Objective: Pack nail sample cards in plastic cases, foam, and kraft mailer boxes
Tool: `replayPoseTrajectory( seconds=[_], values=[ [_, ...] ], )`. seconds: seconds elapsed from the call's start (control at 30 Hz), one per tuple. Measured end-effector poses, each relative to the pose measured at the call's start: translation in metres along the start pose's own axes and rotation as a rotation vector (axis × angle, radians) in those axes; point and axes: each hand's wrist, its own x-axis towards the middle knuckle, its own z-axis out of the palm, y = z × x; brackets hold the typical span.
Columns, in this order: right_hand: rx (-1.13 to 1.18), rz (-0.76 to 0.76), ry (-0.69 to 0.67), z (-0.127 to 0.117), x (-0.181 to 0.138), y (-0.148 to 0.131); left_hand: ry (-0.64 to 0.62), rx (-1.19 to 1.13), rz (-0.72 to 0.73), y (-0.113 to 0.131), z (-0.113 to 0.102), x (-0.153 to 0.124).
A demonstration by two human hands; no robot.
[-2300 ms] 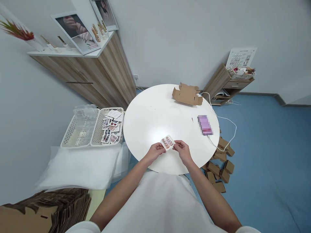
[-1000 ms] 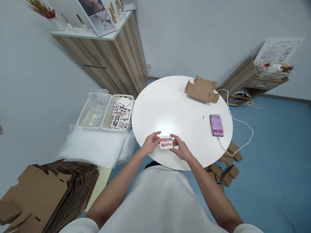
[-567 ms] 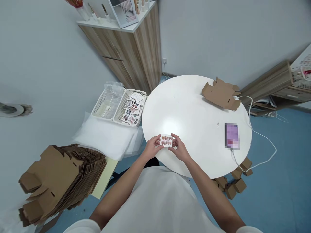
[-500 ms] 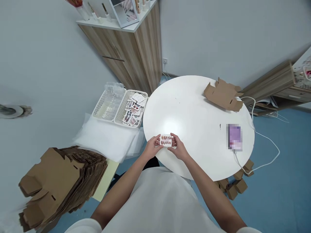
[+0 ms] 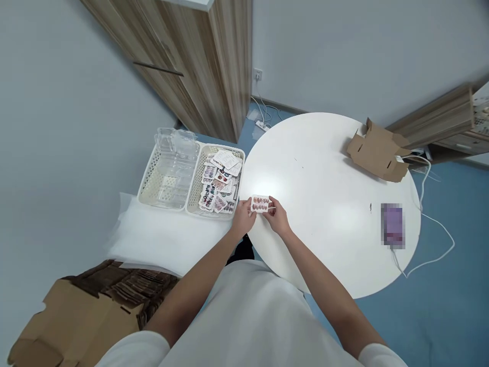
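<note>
A small card of press-on nails [image 5: 260, 203], white with rows of pink and red nails, is held between both my hands just above the left edge of the round white table [image 5: 328, 204]. My left hand [image 5: 243, 218] pinches the card's left end with closed fingers. My right hand [image 5: 277, 217] pinches its right end the same way. Close to the left of my hands stands a white basket [image 5: 214, 204] holding several similar nail cards [image 5: 219, 183].
A second white basket with clear plastic trays [image 5: 168, 171] stands left of the first, both on white foam sheets [image 5: 164, 239]. A folded brown carton [image 5: 378, 150] and a phone on a cable [image 5: 392, 224] lie on the table. Flat cartons [image 5: 87, 311] are stacked lower left. A wooden cabinet [image 5: 198, 66] stands behind.
My head has turned left and down, and both hands have carried the nail card leftward to the table's left edge, closer to the basket of cards. The grip is unchanged.
</note>
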Motion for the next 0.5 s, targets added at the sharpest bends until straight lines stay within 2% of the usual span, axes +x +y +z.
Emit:
replayPoseTrajectory(
  seconds=[0.17,0.33,0.5],
  values=[
    [-0.082,0.044,0.069,0.015,0.029,0.003,-0.028,0.120,-0.049,0.001,0.006,0.024],
    [-0.186,0.056,0.130,0.023,0.041,0.008,-0.081,0.099,-0.134,-0.001,0.015,0.036],
    [-0.259,0.054,0.123,0.027,0.042,0.006,-0.073,0.156,-0.085,-0.004,0.016,0.039]
  ],
)
